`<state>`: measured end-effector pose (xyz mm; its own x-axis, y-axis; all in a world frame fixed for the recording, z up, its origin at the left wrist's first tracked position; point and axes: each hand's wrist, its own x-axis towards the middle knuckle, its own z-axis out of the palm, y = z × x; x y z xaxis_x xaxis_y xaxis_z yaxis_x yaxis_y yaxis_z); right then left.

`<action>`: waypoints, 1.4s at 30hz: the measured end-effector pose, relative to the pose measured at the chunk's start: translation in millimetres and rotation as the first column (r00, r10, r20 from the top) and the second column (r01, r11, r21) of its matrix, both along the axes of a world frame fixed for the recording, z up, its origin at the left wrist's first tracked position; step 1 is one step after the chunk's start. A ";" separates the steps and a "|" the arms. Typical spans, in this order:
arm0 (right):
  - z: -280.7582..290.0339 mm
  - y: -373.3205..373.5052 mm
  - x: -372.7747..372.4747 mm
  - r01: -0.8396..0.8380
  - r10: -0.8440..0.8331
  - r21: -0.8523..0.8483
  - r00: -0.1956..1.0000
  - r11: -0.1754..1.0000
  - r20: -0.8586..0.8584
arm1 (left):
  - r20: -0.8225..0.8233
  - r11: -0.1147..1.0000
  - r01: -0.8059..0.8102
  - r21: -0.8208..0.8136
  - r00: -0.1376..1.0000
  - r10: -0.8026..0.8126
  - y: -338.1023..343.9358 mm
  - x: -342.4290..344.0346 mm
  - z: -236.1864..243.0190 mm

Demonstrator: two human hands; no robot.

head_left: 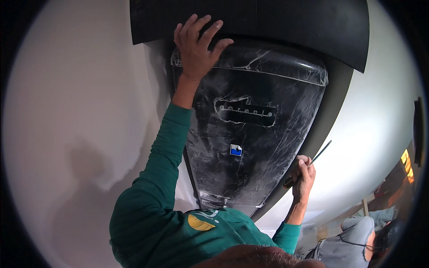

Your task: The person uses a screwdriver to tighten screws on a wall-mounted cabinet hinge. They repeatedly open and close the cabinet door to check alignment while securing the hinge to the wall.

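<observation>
My left hand [195,47] is raised with fingers spread over the lower part of a black cabinet panel [295,24]; whether the fingertips press on it I cannot tell. Below it stands a black refrigerator [254,165] with rounded edges, wrapped in wrinkled clear plastic film. The film is torn open around a raised badge [246,111] on its door. On the right, beside the refrigerator's edge, my right hand [304,176] is closed on what looks like a screwdriver [320,152]. Its thin dark shaft points up and right; the dark handle is mostly hidden in my palm.
A blue and white sticker [236,150] sits on the refrigerator door. White walls [76,89] flank the appliance, and a grey side panel [333,107] runs along its right. Another person in a grey shirt [351,243] is low at the right.
</observation>
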<state>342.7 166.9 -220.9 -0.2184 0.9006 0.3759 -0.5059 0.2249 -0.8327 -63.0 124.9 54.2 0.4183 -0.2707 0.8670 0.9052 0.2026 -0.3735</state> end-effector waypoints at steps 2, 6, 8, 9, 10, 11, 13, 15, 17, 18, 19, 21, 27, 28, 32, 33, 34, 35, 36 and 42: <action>-7.8 3.4 7.4 0.008 -0.008 -0.001 1.000 1.000 0.002 | -0.004 1.000 -0.003 0.030 1.000 0.004 7.7 8.2 -1.9; -18.2 4.4 18.6 0.047 -0.045 -0.047 0.998 0.998 0.042 | -0.001 0.999 0.031 0.036 1.000 -0.030 20.5 20.8 -1.4; -22.4 3.3 23.6 0.057 -0.054 -0.079 0.998 0.995 0.045 | 0.011 0.999 0.036 0.035 0.999 -0.037 28.6 24.5 -0.6; -24.1 3.8 25.9 0.082 -0.078 -0.091 0.996 0.992 0.054 | 0.019 0.998 0.044 0.044 0.999 -0.045 30.7 25.7 -0.4; -27.5 4.5 28.6 0.082 -0.077 -0.092 0.995 0.992 0.056 | 0.027 0.997 0.052 0.054 0.998 -0.054 32.9 26.7 -0.6; -31.5 5.5 31.3 0.082 -0.077 -0.094 0.995 0.992 0.058 | 0.035 0.996 0.060 0.063 0.997 -0.062 34.1 26.0 -0.8; -32.8 3.1 38.7 0.097 -0.092 -0.102 0.994 0.990 0.051 | 0.012 0.995 0.063 0.077 0.998 -0.064 42.2 9.5 13.4; -37.2 6.3 44.8 0.132 -0.128 -0.126 0.991 0.983 0.043 | 0.022 0.987 0.128 0.099 0.991 -0.131 50.2 5.5 15.1; -37.7 11.3 55.3 0.152 -0.145 -0.096 0.986 0.984 0.076 | 0.022 0.987 0.151 0.062 0.988 -0.153 49.1 5.6 16.5; -37.9 14.0 59.5 0.151 -0.143 -0.103 0.987 0.983 0.077 | 0.023 0.986 0.162 0.043 0.986 -0.163 48.5 5.6 16.4; -35.0 14.4 62.4 0.150 -0.143 -0.107 0.987 0.983 0.074 | 0.026 0.987 0.161 0.021 0.987 -0.161 47.0 5.0 16.3; -33.4 13.5 64.7 0.157 -0.149 -0.106 0.986 0.982 0.075 | 0.027 0.987 0.156 -0.030 0.987 -0.156 39.0 1.4 15.2; -39.2 6.9 54.6 0.106 -0.097 -0.150 0.993 0.983 0.069 | 0.082 0.997 0.061 0.042 0.995 -0.065 18.3 2.3 10.8; -42.7 4.2 52.0 0.101 -0.092 -0.158 0.994 0.982 0.066 | 0.094 0.997 0.053 0.060 0.994 -0.059 14.5 7.3 7.7; -55.2 -14.4 39.9 0.075 -0.062 -0.194 0.995 0.978 0.073 | 0.051 0.983 0.183 -0.002 0.982 -0.183 -8.1 27.9 -35.2; -58.1 -19.3 38.0 0.050 -0.034 -0.205 0.996 0.978 0.083 | 0.069 0.972 0.228 -0.055 0.972 -0.224 -19.8 36.4 -52.3; -62.1 -24.5 34.9 0.025 -0.006 -0.215 0.996 0.976 0.089 | 0.126 0.928 0.350 -0.128 0.934 -0.335 -27.2 43.6 -73.6; -67.4 -30.0 29.6 0.069 -0.040 -0.213 0.990 0.975 0.137 | 0.192 0.865 0.464 -0.190 0.882 -0.430 -33.0 50.2 -98.8; -75.0 -33.0 27.1 0.055 -0.024 -0.233 0.991 0.971 0.133 | 0.297 0.750 0.612 -0.251 0.786 -0.542 -38.3 61.7 -124.7; -100.9 -55.0 11.9 0.085 -0.012 -0.295 0.971 0.952 0.241 | 0.933 -0.038 0.936 -0.349 0.344 -0.110 -48.7 118.7 -298.0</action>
<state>354.6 111.9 -321.8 -0.2205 0.9749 0.0298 -0.2841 -0.0349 -0.9582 55.7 76.2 -243.8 -0.0458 0.8253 0.5628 0.4732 -0.4783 0.7398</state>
